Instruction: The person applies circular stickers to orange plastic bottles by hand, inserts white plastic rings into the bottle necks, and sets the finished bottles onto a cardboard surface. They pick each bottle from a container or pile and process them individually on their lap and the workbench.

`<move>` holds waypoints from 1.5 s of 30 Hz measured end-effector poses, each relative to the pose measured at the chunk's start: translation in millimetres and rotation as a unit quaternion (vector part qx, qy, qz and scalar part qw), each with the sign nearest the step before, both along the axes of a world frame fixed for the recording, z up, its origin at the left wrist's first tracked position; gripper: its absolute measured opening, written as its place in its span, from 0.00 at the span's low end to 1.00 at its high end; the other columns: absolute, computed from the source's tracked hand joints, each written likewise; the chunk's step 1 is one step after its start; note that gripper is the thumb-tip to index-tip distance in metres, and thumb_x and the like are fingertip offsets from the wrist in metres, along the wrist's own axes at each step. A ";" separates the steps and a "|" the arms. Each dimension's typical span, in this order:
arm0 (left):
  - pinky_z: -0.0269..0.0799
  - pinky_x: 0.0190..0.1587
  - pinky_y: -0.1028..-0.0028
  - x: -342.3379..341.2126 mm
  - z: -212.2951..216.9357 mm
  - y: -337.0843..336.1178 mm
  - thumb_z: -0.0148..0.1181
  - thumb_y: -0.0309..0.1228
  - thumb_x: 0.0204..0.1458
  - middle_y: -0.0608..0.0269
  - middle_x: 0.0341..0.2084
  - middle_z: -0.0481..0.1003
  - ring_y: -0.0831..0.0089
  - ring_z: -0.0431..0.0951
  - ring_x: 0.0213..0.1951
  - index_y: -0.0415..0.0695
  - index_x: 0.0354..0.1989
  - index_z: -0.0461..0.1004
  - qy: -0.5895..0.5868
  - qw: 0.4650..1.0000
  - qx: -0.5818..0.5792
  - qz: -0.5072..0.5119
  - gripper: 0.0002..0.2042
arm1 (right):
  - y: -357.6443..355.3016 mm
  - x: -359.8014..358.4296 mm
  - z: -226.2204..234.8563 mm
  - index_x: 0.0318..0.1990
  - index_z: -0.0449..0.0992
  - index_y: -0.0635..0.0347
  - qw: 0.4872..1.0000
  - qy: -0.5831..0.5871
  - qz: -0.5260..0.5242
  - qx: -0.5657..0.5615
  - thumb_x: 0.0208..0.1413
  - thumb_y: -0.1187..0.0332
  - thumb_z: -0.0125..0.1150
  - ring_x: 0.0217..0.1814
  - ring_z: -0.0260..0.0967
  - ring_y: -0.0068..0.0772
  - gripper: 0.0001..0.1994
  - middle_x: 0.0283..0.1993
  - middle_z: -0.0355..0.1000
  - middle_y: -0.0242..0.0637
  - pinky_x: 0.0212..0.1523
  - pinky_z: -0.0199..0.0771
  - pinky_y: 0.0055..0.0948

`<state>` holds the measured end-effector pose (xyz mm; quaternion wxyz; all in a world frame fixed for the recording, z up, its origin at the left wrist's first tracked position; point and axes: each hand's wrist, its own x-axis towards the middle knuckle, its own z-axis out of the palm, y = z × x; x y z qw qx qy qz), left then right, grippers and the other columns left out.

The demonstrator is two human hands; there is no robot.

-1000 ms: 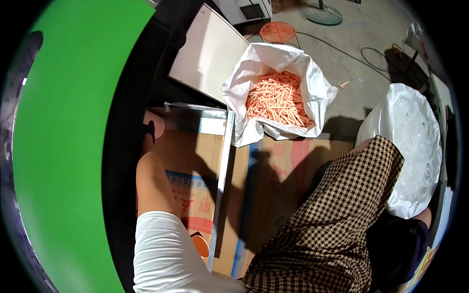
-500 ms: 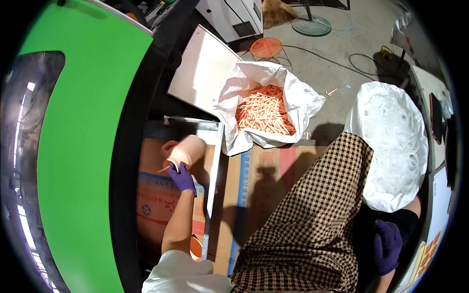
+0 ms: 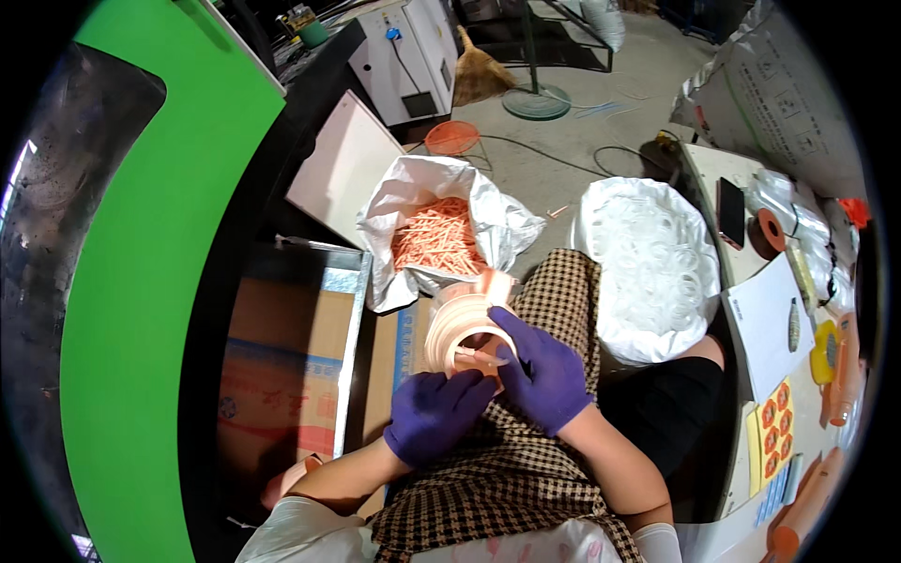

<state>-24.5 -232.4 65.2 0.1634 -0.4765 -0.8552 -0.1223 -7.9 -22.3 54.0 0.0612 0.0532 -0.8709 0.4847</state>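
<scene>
A peach-coloured plastic jug (image 3: 451, 324) with a ringed neck and a handle on its far side is held over my lap, its round mouth toward me. My left hand (image 3: 439, 413), in a purple glove, is closed with its fingers at the jug's near rim. The right hand (image 3: 549, 375), also gloved, grips the jug's right side, its thumb at the mouth. A short peach stick (image 3: 481, 357) shows in the mouth between the hands; whether it is attached cannot be made out.
Beyond the jug stands a white sack (image 3: 511, 225) of peach plastic sticks (image 3: 438, 236). A white bag of clear rings (image 3: 648, 267) is to the right, beside a table with a phone (image 3: 730, 213) and paper (image 3: 765, 314). A green machine (image 3: 141, 310) flanks the left, near a metal-edged chute (image 3: 352, 347).
The jug has come from the chute at left to over my lap. My right hand has moved from beside my right leg onto the jug. The view has turned rightward.
</scene>
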 end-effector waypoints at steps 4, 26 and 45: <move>0.75 0.47 0.57 -11.6 -5.2 10.4 0.80 0.36 0.39 0.48 0.51 0.77 0.48 0.79 0.43 0.48 0.60 0.73 -0.136 0.953 0.268 -0.030 0.35 | 25.3 -6.1 -19.3 0.61 0.77 0.48 0.999 -0.012 0.045 -0.025 0.62 0.61 0.59 0.50 0.80 0.48 0.20 0.54 0.79 0.45 0.51 0.81 0.41; 0.68 0.55 0.51 -55.5 -53.3 24.5 0.74 0.50 0.41 0.52 0.41 0.78 0.49 0.78 0.45 0.41 0.49 0.75 -0.052 0.982 0.180 -0.013 0.31 | -14.2 -0.5 -38.9 0.60 0.74 0.50 0.974 -0.044 0.137 0.178 0.59 0.47 0.64 0.39 0.81 0.52 0.26 0.48 0.79 0.51 0.40 0.81 0.46; 0.60 0.70 0.61 -218.3 -10.9 -27.9 0.77 0.32 0.43 0.47 0.68 0.64 0.59 0.67 0.67 0.34 0.77 0.43 0.030 0.922 0.381 0.063 0.56 | 204.6 -23.4 -99.5 0.34 0.86 0.53 0.906 0.015 -0.292 0.307 0.45 0.66 0.77 0.49 0.73 0.44 0.08 0.47 0.74 0.38 0.46 0.77 0.40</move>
